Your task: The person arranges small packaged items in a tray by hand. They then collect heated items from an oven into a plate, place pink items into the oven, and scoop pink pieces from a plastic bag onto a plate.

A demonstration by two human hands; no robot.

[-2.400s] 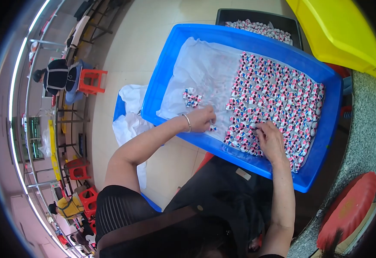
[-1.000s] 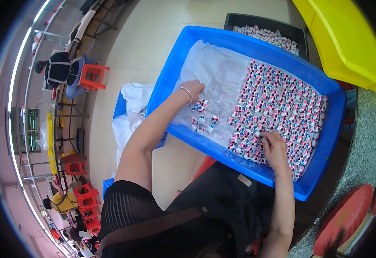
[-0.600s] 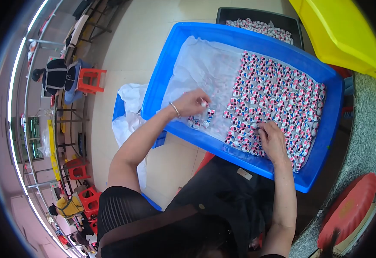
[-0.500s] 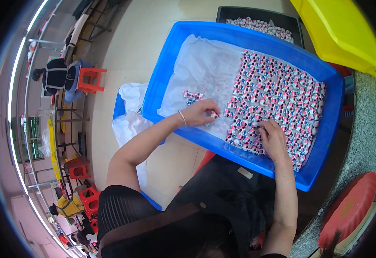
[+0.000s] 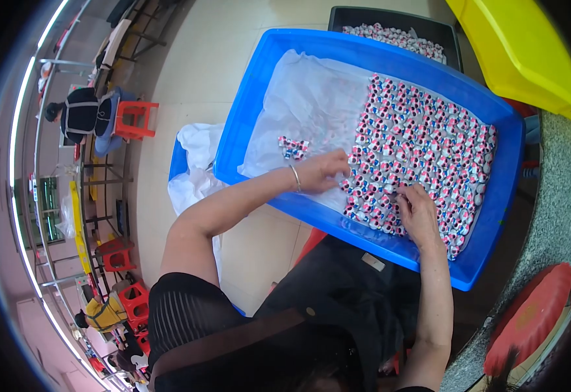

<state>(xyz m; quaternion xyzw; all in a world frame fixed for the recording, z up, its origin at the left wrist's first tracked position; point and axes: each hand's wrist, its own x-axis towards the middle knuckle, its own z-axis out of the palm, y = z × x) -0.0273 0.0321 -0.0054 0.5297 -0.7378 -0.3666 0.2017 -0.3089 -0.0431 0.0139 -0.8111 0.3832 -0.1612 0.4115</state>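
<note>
Small white, pink, blue and black painted figurines [image 5: 423,144] stand in close rows over the right part of a blue plastic tub [image 5: 507,196]. My left hand [image 5: 325,172], with a bracelet at the wrist, is at the left edge of these rows. Its fingers are curled together, and what they hold is hidden. Among the front rows, my right hand [image 5: 419,212] has thumb and fingers pinched at a figurine. A small loose cluster of figurines [image 5: 293,147] lies on the white sheet [image 5: 311,85] lining the tub, left of the rows.
Behind the tub is a dark bin [image 5: 455,49] of more figurines. A yellow tub [image 5: 527,52] stands at the upper right, beside a speckled counter edge [image 5: 547,183]. White sheeting [image 5: 197,176] lies at the tub's left. Red stools [image 5: 135,121] and seated people [image 5: 86,114] are farther left.
My left hand has moved right with a figurine from over the white sheet to the edge of the rows. My right hand has shifted only slightly.
</note>
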